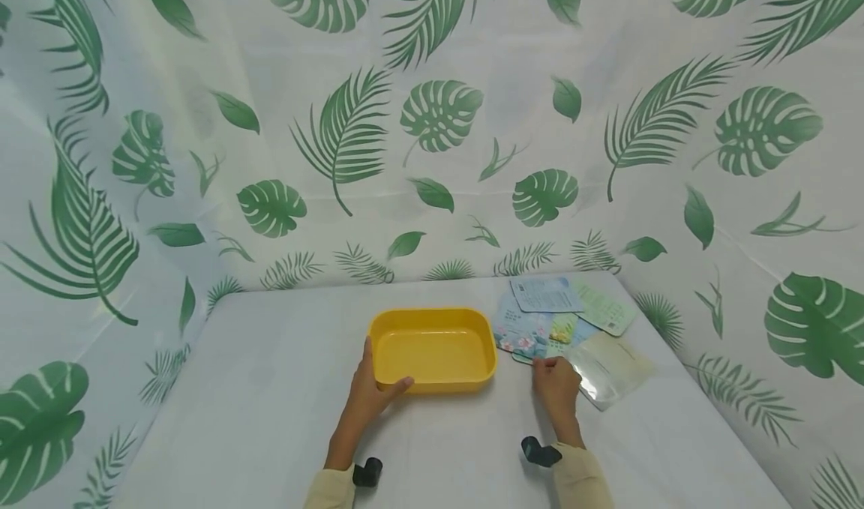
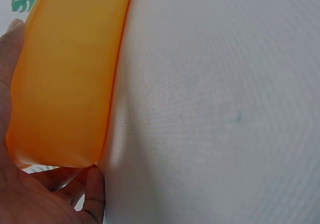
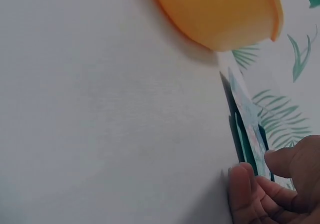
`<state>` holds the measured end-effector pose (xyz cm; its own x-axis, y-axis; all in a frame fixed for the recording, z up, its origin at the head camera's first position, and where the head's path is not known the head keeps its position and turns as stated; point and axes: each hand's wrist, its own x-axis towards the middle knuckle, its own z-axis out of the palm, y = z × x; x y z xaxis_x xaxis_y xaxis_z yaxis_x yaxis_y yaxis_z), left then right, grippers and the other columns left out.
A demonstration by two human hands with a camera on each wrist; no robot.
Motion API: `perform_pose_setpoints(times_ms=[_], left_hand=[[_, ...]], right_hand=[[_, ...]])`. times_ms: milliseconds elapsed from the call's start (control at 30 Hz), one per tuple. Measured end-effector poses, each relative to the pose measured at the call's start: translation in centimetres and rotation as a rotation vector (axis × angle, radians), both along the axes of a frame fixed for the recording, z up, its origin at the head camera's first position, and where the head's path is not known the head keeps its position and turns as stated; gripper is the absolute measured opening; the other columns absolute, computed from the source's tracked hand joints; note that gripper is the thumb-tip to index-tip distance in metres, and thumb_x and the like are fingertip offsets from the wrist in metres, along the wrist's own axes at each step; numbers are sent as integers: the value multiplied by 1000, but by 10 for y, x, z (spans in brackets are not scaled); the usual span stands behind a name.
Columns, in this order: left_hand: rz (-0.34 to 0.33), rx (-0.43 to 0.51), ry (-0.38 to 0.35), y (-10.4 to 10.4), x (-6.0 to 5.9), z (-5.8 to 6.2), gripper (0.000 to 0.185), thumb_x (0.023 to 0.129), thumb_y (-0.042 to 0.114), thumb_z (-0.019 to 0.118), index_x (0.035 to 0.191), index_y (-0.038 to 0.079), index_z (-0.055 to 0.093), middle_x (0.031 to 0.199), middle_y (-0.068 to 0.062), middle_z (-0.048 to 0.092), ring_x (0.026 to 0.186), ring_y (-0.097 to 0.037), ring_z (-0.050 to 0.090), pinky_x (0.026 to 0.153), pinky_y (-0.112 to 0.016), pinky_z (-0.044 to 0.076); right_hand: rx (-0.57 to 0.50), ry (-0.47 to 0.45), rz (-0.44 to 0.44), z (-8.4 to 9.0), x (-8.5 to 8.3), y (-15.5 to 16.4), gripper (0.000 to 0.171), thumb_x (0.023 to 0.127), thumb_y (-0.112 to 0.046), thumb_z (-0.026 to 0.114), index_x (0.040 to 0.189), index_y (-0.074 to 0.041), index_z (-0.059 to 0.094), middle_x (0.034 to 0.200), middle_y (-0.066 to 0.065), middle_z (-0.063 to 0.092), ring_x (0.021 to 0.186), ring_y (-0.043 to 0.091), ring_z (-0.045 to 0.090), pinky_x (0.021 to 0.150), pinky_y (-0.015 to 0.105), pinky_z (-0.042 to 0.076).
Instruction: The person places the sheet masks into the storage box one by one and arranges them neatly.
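Note:
A yellow plastic tray with rounded corners rests on the white table. My left hand grips its front left corner, the thumb along the front side and the fingers round the left side. In the left wrist view the tray's orange-looking wall lies between thumb and fingers. To the right, my right hand pinches the near edge of a blue floral packet. The right wrist view has this thin packet edge-on between thumb and fingers, with a green packet close beneath it.
Several flat packets overlap at the table's back right, among them a light blue one and a green one. A clear-and-cream pouch lies right of my right hand. Leaf-printed cloth walls the table at back and sides.

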<state>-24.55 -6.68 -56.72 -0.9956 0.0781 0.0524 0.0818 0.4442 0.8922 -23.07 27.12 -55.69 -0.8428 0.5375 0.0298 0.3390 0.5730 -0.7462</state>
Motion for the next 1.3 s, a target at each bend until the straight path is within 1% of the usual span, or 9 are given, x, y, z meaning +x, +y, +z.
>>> perform_pose_setpoints(times_ms=[200, 400, 567, 667, 800, 867, 933, 1100, 1300], left_hand=[[-1, -13, -10, 1, 1, 1, 120, 76, 51, 79, 158, 9, 1, 160, -22, 23, 144, -40, 31, 116, -59, 26], [36, -25, -13, -6, 6, 1, 120, 74, 48, 81, 158, 9, 4, 157, -24, 27, 141, -42, 33, 114, -61, 27], [33, -34, -8, -8, 8, -3, 120, 74, 49, 81, 158, 9, 4, 157, -23, 28, 140, -42, 34, 113, -61, 28], [33, -34, -14, -6, 7, -3, 120, 74, 49, 81, 158, 10, 3, 157, -23, 28, 141, -41, 34, 114, -60, 28], [41, -34, -17, -4, 5, -1, 119, 75, 49, 80, 158, 11, 4, 157, -23, 29, 140, -41, 36, 114, -60, 29], [40, -37, -15, -4, 4, 0, 119, 75, 50, 80, 158, 11, 4, 156, -23, 30, 139, -41, 36, 114, -60, 29], [38, -36, -14, -3, 3, 1, 119, 76, 50, 80, 158, 11, 4, 156, -23, 30, 139, -41, 36, 114, -60, 29], [50, -26, -17, -2, 3, 1, 119, 75, 50, 80, 158, 11, 5, 156, -23, 30, 139, -41, 36, 113, -61, 29], [64, -19, -32, 1, 4, -2, 119, 75, 53, 80, 158, 13, 6, 156, -22, 30, 140, -41, 36, 113, -61, 30]], right_hand=[[-41, -22, -75, 0, -6, 5, 30, 95, -24, 57, 92, 5, 63, 59, 8, 65, 47, 14, 60, 53, 25, 40], [-23, -112, -96, -1, -8, 1, 34, 94, -32, 58, 93, 1, 66, 59, 3, 67, 57, 19, 64, 52, 30, 38], [-57, -140, -115, -4, -8, 2, 30, 94, -30, 57, 92, -1, 64, 63, 3, 67, 59, 19, 64, 60, 34, 38], [-110, -102, -136, -7, -8, 5, 29, 93, -25, 54, 97, 2, 63, 65, 5, 70, 55, 14, 64, 61, 29, 41], [-345, 29, -188, -11, -10, 8, 33, 96, -18, 43, 113, 9, 54, 67, 9, 72, 49, 6, 65, 51, 15, 49], [-466, 100, -227, -13, -11, 9, 36, 98, -17, 39, 120, 10, 47, 66, 8, 71, 47, 3, 64, 44, 14, 49], [-523, 149, -261, -14, -12, 10, 36, 99, -17, 37, 124, 9, 42, 63, 5, 69, 46, 1, 63, 44, 14, 49], [-575, 163, -252, -14, -11, 13, 44, 101, -21, 46, 133, 8, 35, 65, 2, 69, 49, 3, 65, 49, 16, 53], [-557, 111, -231, -9, -10, 15, 54, 94, -20, 63, 132, 12, 41, 68, 2, 71, 52, 4, 67, 51, 16, 54]])
